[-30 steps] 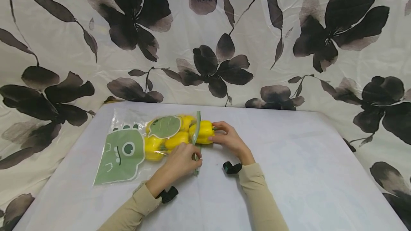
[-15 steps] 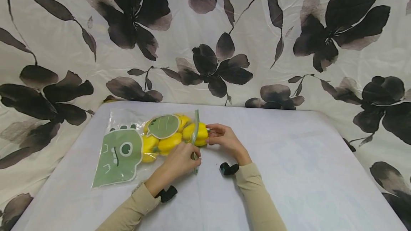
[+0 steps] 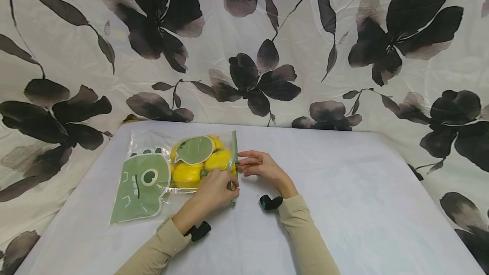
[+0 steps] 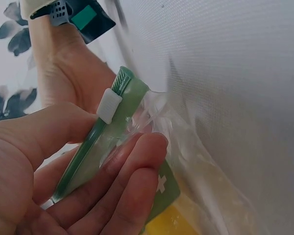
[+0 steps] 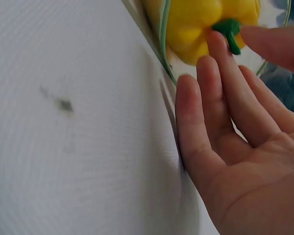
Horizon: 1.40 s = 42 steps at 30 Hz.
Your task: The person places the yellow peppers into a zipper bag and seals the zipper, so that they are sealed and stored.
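Observation:
A clear zip bag [image 3: 147, 186] printed with a green dinosaur lies on the table with several yellow bell peppers inside. Its green zip strip [image 3: 234, 147] faces right. My left hand [image 3: 214, 191] pinches the near end of that strip between thumb and fingers, beside the white slider [image 4: 109, 105] seen in the left wrist view. At the bag's mouth, my right hand [image 3: 263, 169] reaches in from the right. Its fingertips are at the green stem [image 5: 228, 32] of the nearest bell pepper [image 5: 188, 24], which sits within the mouth; the fingers are nearly straight.
A white cloth covers the table [image 3: 366, 207]. Behind it hangs a pale curtain [image 3: 324, 54] with dark flowers. Black wrist cameras, such as the right one [image 3: 271, 202], sit at both cuffs.
The outermost bell pepper has moved left from the mouth into the bag, with my right hand following. The other peppers have shifted inside. My left hand stays on the strip.

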Each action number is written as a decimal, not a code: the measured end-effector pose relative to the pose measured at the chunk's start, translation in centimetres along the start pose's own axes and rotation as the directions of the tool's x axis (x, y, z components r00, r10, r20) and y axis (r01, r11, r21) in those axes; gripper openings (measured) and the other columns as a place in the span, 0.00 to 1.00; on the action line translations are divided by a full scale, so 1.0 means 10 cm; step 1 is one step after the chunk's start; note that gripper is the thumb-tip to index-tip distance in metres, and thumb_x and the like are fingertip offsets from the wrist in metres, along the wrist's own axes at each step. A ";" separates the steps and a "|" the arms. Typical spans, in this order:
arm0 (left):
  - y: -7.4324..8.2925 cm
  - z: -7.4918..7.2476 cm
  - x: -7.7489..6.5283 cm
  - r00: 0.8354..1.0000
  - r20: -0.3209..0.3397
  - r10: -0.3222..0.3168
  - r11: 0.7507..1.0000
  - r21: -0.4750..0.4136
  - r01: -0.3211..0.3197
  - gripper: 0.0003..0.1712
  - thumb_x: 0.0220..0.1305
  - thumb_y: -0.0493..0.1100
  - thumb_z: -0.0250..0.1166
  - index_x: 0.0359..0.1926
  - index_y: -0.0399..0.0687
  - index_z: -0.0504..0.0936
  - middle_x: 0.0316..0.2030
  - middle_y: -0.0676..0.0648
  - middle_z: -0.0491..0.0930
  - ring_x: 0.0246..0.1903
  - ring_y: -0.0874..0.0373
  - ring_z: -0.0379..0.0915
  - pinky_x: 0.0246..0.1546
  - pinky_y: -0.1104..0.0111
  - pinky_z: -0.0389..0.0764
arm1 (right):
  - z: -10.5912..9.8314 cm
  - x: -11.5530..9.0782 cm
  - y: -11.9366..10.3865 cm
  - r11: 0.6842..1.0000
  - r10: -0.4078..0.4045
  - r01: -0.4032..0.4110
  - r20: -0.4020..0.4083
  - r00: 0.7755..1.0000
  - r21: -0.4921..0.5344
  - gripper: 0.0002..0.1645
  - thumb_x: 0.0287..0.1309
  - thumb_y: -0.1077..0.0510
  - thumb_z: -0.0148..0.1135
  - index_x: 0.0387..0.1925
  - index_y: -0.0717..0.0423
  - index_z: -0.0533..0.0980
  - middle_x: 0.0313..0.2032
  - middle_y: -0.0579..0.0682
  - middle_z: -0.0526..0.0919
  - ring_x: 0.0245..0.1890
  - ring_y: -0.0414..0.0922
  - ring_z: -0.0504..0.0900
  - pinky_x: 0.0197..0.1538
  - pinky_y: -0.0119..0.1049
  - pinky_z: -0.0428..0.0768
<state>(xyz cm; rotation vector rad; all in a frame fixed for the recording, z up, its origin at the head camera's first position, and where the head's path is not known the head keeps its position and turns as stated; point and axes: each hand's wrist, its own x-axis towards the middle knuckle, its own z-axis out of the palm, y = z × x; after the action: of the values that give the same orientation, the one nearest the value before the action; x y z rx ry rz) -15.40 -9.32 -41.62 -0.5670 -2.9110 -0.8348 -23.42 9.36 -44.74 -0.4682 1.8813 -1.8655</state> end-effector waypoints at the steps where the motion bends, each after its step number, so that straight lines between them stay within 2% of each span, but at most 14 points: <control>1: 0.00 0.00 0.00 1.000 0.000 0.001 1.000 0.003 -0.001 0.03 0.50 0.38 0.74 0.26 0.47 0.87 0.18 0.57 0.77 0.18 0.65 0.67 0.20 0.71 0.70 | 0.00 0.00 0.00 1.000 0.002 -0.002 -0.004 1.000 -0.002 0.33 0.54 0.73 0.61 0.64 0.66 0.71 0.53 0.64 0.82 0.52 0.58 0.82 0.48 0.37 0.81; 3: 0.00 0.00 0.00 1.000 0.001 0.000 1.000 0.006 0.000 0.03 0.51 0.38 0.74 0.26 0.48 0.87 0.18 0.57 0.77 0.18 0.65 0.67 0.20 0.71 0.70 | 0.01 0.00 0.02 1.000 -0.002 0.001 -0.033 0.999 -0.017 0.30 0.55 0.72 0.62 0.61 0.67 0.72 0.51 0.63 0.83 0.50 0.57 0.82 0.46 0.37 0.81; 6: 0.01 0.00 0.00 1.000 0.000 -0.004 1.000 0.011 0.004 0.03 0.51 0.39 0.74 0.26 0.48 0.87 0.19 0.56 0.77 0.18 0.65 0.67 0.20 0.70 0.70 | 0.00 0.01 0.05 0.998 -0.010 0.004 -0.102 0.995 -0.062 0.22 0.58 0.68 0.62 0.54 0.70 0.77 0.47 0.61 0.85 0.41 0.52 0.85 0.42 0.35 0.81; 9: 0.01 -0.01 0.00 1.000 0.000 -0.010 1.000 0.010 0.010 0.03 0.51 0.39 0.74 0.26 0.48 0.87 0.19 0.57 0.77 0.18 0.65 0.67 0.21 0.70 0.70 | -0.01 0.01 0.07 0.994 -0.029 0.014 -0.133 0.991 -0.112 0.16 0.60 0.66 0.61 0.48 0.70 0.81 0.42 0.59 0.87 0.32 0.46 0.82 0.38 0.34 0.79; 16: 0.00 0.00 0.00 1.000 0.005 -0.012 1.000 0.001 0.012 0.03 0.51 0.39 0.74 0.26 0.48 0.87 0.19 0.57 0.77 0.19 0.65 0.67 0.21 0.71 0.71 | -0.01 0.02 0.08 0.986 -0.082 0.076 -0.035 0.996 -0.151 0.16 0.62 0.69 0.57 0.50 0.71 0.80 0.45 0.63 0.85 0.32 0.42 0.77 0.36 0.31 0.76; 18: 0.01 0.01 0.00 1.000 0.006 -0.012 1.000 0.004 0.012 0.03 0.51 0.39 0.74 0.26 0.48 0.87 0.19 0.57 0.77 0.19 0.65 0.67 0.21 0.71 0.71 | 0.00 0.02 0.07 0.982 -0.087 0.079 -0.035 0.996 -0.171 0.16 0.63 0.68 0.58 0.51 0.72 0.80 0.45 0.64 0.85 0.31 0.42 0.76 0.35 0.31 0.76; 22: 0.01 0.01 0.00 1.000 0.014 -0.013 1.000 0.003 0.013 0.03 0.51 0.39 0.74 0.26 0.48 0.87 0.18 0.57 0.76 0.18 0.65 0.67 0.21 0.71 0.70 | 0.08 0.03 0.05 0.978 -0.062 0.036 -0.120 0.991 -0.203 0.14 0.63 0.64 0.63 0.47 0.69 0.83 0.40 0.61 0.87 0.28 0.42 0.75 0.32 0.31 0.73; 28: 0.01 0.00 -0.01 1.000 0.006 0.009 1.000 0.003 -0.009 0.03 0.50 0.38 0.74 0.26 0.47 0.87 0.19 0.56 0.78 0.18 0.65 0.67 0.21 0.70 0.71 | 0.19 0.07 0.04 0.984 -0.045 -0.006 -0.280 0.959 -0.180 0.09 0.58 0.63 0.68 0.38 0.67 0.86 0.28 0.52 0.87 0.21 0.42 0.72 0.27 0.32 0.71; 37: 0.01 0.00 0.00 1.000 0.018 0.012 1.000 0.009 -0.012 0.03 0.50 0.39 0.74 0.26 0.48 0.87 0.19 0.57 0.78 0.19 0.65 0.68 0.22 0.70 0.71 | 0.33 0.09 0.01 0.986 -0.018 -0.039 -0.339 0.941 -0.161 0.09 0.55 0.63 0.71 0.35 0.67 0.86 0.23 0.43 0.83 0.19 0.41 0.68 0.26 0.30 0.68; 42: 0.00 0.00 0.00 0.999 0.015 0.036 0.999 0.003 -0.036 0.02 0.50 0.37 0.74 0.26 0.47 0.87 0.19 0.56 0.79 0.19 0.65 0.69 0.24 0.70 0.72 | 0.40 0.11 -0.02 0.969 -0.025 -0.072 -0.387 0.922 -0.235 0.08 0.53 0.62 0.71 0.32 0.64 0.86 0.22 0.43 0.81 0.20 0.39 0.67 0.26 0.29 0.65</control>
<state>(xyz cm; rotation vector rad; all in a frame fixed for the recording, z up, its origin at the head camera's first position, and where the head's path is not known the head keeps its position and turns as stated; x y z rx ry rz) -15.43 -9.26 -41.62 -0.6256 -2.9058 -0.8247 -22.16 5.39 -44.53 -0.1530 2.3833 -1.8175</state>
